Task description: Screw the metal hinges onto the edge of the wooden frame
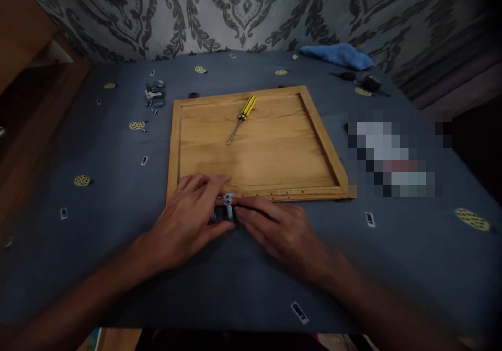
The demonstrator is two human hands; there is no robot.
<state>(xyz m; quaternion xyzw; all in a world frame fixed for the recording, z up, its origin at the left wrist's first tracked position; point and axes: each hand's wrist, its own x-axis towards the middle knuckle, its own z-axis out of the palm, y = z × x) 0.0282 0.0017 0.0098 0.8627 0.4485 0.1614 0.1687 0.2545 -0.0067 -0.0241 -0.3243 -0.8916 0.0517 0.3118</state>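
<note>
A wooden panel (274,152) with a raised frame lies flat on a blue cloth. At its near edge sits a small metal hinge (228,202). My left hand (188,220) pinches the hinge from the left, fingers curled around it. My right hand (280,228) meets it from the right, its fingertips pressed to the same hinge. A screwdriver (242,117) with a yellow and black handle lies loose on the panel, farther back. A row of small holes runs along the panel's near rail to the right of the hinge.
More metal hinges and screws (154,93) lie at the back left on the cloth. A blue rag (337,55) and dark tools (366,82) sit at the back right. A blurred patch (396,157) lies right of the panel. Patterned wall behind.
</note>
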